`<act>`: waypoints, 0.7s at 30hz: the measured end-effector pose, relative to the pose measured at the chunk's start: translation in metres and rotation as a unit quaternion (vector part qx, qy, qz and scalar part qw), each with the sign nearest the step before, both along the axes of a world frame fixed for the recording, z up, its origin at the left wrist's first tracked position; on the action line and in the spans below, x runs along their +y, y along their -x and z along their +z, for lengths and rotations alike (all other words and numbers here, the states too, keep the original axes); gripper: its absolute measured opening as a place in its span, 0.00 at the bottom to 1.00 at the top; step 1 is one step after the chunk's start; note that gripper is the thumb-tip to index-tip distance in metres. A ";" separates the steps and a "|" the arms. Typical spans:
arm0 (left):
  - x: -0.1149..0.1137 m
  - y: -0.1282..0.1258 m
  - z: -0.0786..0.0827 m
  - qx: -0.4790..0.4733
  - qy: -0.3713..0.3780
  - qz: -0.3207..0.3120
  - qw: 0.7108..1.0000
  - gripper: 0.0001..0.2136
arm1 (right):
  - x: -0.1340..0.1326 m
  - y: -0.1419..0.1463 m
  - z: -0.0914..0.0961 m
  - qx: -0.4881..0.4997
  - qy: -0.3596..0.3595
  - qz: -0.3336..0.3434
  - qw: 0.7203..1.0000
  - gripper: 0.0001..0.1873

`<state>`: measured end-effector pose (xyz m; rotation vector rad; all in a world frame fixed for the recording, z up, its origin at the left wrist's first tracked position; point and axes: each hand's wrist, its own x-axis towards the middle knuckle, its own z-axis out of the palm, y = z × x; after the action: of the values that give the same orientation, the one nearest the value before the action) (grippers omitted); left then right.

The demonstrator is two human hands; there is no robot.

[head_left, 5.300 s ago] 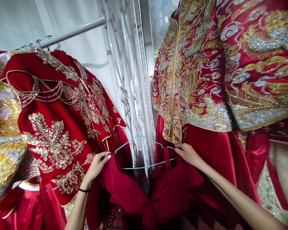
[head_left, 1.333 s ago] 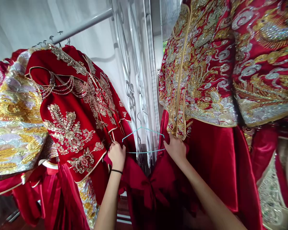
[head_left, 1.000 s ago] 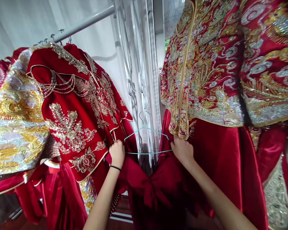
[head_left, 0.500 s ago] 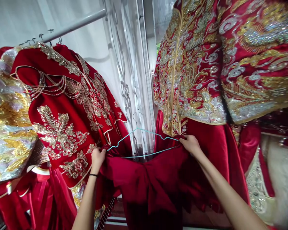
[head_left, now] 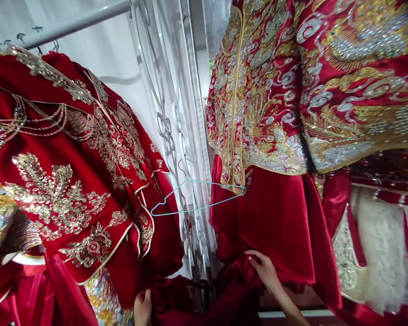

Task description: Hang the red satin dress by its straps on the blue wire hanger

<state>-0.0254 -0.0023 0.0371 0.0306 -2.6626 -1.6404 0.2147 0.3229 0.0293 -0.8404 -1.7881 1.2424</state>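
Observation:
My left hand (head_left: 143, 308) is at the bottom edge, closed on the left top side of a dark red dress (head_left: 221, 312). My right hand (head_left: 263, 272) pinches the other side of its top edge, thumb against fingers. Much of the dress is in shadow or below the frame. Above it, apart from both hands, a thin light-blue wire hanger (head_left: 195, 209) hangs with no garment on it.
On the left, a red jacket (head_left: 98, 131) with silver beadwork hangs from a white rail (head_left: 78, 22). Gold-and-silver embroidered red jackets (head_left: 268, 90) hang close on the right above red satin skirts (head_left: 275, 217). White scrolled metalwork (head_left: 165, 122) stands between them.
The dress has come down off the hanger, both hands lowering with it. The hanger now hangs bare. My view has shifted slightly, so the left jacket appears nearer.

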 end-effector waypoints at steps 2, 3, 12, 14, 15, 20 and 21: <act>-0.010 -0.002 -0.014 -0.005 0.049 0.009 0.999 0.05 | -0.003 -0.004 -0.005 -0.021 0.006 0.017 1.000 0.14; -0.013 -0.005 -0.018 0.007 0.071 0.012 0.997 0.05 | -0.005 -0.005 -0.006 -0.033 0.008 0.017 0.999 0.15; -0.021 -0.031 -0.018 0.099 0.152 -0.061 0.982 0.08 | -0.019 -0.009 -0.012 -0.158 -0.030 0.016 0.987 0.11; -0.024 -0.033 -0.023 0.093 0.168 -0.057 0.980 0.11 | -0.020 -0.011 -0.018 -0.196 -0.030 0.007 0.980 0.10; -0.026 -0.034 -0.025 0.087 0.173 -0.055 0.979 0.13 | -0.020 -0.013 -0.022 -0.214 -0.030 0.002 0.976 0.10; -0.035 -0.044 -0.028 0.077 0.208 -0.033 0.975 0.17 | -0.020 -0.027 -0.042 -0.340 -0.014 -0.024 0.940 0.11; -0.037 -0.047 -0.028 0.086 0.218 -0.020 0.972 0.16 | -0.019 -0.030 -0.047 -0.361 -0.007 -0.041 0.932 0.10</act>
<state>0.0214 -0.0390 0.0089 -0.1641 -2.8297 -0.9773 0.2448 0.3036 -0.0181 -1.4821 -2.2849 0.9141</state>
